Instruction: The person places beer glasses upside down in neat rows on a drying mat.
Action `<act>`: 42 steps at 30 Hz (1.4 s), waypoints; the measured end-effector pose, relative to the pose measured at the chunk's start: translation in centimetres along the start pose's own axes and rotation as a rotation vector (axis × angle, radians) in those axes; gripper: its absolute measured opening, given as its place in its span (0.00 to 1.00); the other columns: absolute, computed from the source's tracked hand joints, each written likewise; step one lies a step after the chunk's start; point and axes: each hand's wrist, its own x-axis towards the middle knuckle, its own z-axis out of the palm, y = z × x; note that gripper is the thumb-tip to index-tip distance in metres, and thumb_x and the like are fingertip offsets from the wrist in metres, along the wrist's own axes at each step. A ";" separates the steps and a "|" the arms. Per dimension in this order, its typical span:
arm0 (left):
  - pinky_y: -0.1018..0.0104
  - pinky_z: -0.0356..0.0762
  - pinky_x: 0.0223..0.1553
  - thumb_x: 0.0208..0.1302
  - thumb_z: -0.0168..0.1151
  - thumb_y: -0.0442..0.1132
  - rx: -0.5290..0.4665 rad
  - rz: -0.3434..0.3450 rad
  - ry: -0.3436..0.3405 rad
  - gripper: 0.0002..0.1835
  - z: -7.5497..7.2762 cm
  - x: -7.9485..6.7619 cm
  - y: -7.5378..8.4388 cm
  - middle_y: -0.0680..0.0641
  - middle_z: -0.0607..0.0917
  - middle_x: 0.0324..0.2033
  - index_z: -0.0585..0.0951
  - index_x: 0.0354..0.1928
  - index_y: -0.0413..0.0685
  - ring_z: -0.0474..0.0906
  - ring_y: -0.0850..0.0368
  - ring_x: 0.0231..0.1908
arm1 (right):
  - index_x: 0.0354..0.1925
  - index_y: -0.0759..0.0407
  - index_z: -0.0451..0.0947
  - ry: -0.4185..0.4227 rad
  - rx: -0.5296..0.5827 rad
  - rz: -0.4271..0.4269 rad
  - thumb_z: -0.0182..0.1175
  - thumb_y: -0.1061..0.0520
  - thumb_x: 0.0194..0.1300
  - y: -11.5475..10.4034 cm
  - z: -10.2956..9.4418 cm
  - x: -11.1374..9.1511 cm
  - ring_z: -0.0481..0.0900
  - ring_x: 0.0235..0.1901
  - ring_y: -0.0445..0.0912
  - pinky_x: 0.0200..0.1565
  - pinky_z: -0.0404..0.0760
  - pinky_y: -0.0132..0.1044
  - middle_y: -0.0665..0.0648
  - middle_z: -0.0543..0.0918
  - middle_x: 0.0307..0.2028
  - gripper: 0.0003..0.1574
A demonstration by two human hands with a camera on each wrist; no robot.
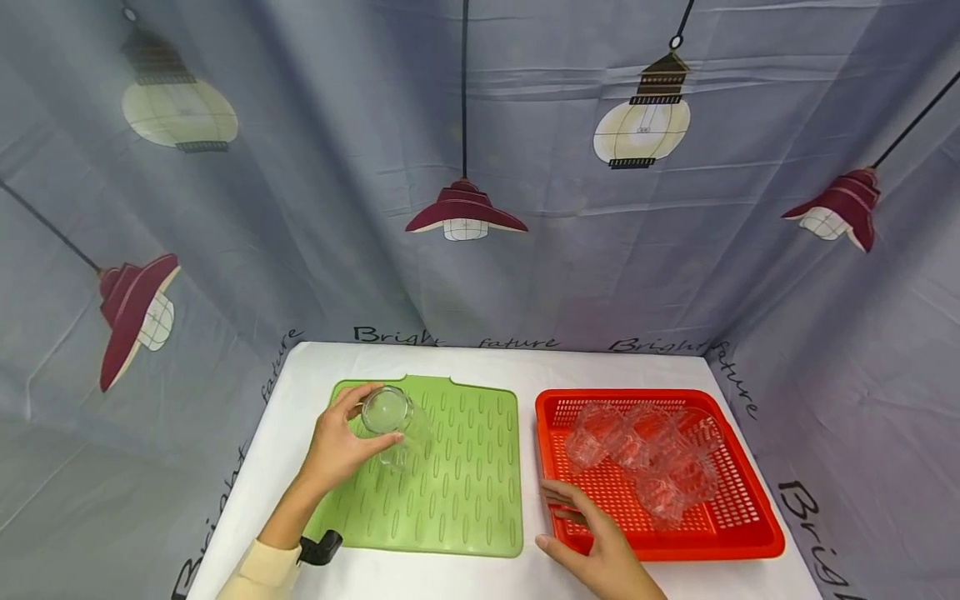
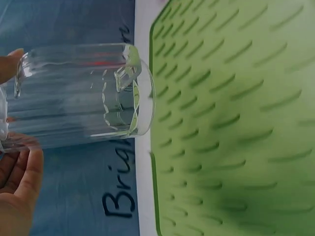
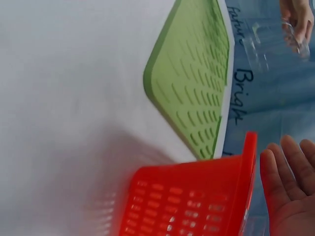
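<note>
My left hand (image 1: 341,446) grips a clear glass mug (image 1: 387,411) by its base end, thumb on one side and fingers on the other. Base up and mouth down, the mug is held above the green ridged mat (image 1: 465,467). In the left wrist view, a handle shows along the side of the mug (image 2: 74,98), and the fingertips touch its base end. My right hand (image 1: 596,542) is beside the left wall of the red basket (image 1: 645,550), fingers extended and holding nothing. Several clear glasses (image 1: 660,450) lie in the basket.
A white table (image 1: 360,575) bears the mat and the basket, with a strip of table between them. Behind and on both sides hangs a grey-blue curtain (image 1: 330,208) with printed lamps. A black strap piece (image 1: 321,547) shows at the left wrist.
</note>
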 end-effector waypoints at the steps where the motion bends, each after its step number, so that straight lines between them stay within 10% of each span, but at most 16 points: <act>1: 0.41 0.83 0.69 0.48 0.90 0.40 0.002 -0.008 0.004 0.45 -0.3 0.5 -0.4 0.45 0.82 0.63 0.79 0.71 0.52 0.82 0.45 0.63 | 0.68 0.30 0.75 0.011 -0.003 0.006 0.82 0.46 0.59 0.1 -0.1 -0.1 0.83 0.67 0.46 0.67 0.85 0.33 0.36 0.83 0.65 0.43; 18: 0.37 0.79 0.72 0.57 0.85 0.41 0.049 -0.118 -0.012 0.46 -2.1 5.7 -6.3 0.36 0.76 0.67 0.73 0.77 0.44 0.73 0.36 0.69 | 0.61 0.40 0.80 0.034 -0.020 0.182 0.80 0.43 0.62 0.1 -0.5 -1.5 0.84 0.61 0.48 0.61 0.85 0.28 0.45 0.85 0.60 0.31; 42: 0.32 0.80 0.67 0.67 0.78 0.43 0.138 -0.135 -0.037 0.47 -0.2 6.8 -7.9 0.31 0.70 0.76 0.63 0.82 0.43 0.74 0.27 0.69 | 0.57 0.33 0.80 0.018 -0.051 0.098 0.78 0.44 0.65 0.4 -0.4 -1.8 0.84 0.60 0.45 0.65 0.86 0.34 0.47 0.85 0.60 0.26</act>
